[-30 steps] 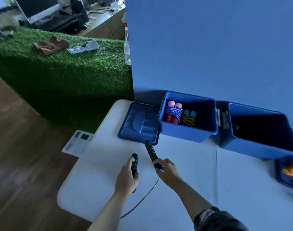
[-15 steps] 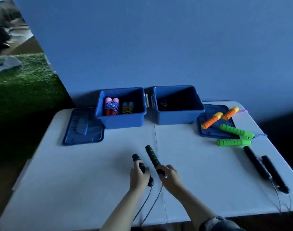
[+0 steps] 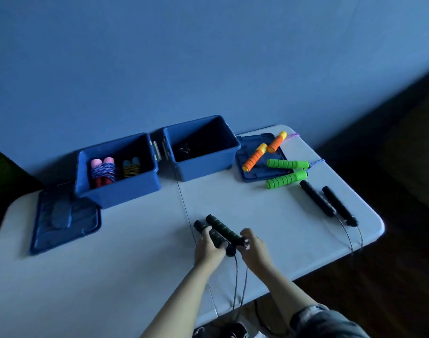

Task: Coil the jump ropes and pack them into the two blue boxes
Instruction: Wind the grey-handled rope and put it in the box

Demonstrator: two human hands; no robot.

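Two black jump-rope handles with green rings (image 3: 222,229) lie side by side at the table's middle front. My left hand (image 3: 208,248) grips the left handle; my right hand (image 3: 253,248) pinches the lower end of the right one. Their thin cords (image 3: 239,284) hang over the front edge. The left blue box (image 3: 137,189) holds a coiled pink-handled rope (image 3: 103,170) and a coiled blue-handled rope (image 3: 131,168). The right blue box (image 3: 208,167) looks nearly empty, with something small and dark inside.
A blue lid (image 3: 64,220) lies left of the boxes; another lid (image 3: 256,176) lies to the right under an orange-handled rope (image 3: 264,151). A green-handled rope (image 3: 286,172) and a black-handled rope (image 3: 328,204) rest near the white table's (image 3: 111,264) right edge.
The view has swung right and tilted, so the grass-covered bench left the frame. Both hands have brought the two black handles closer together, side by side.
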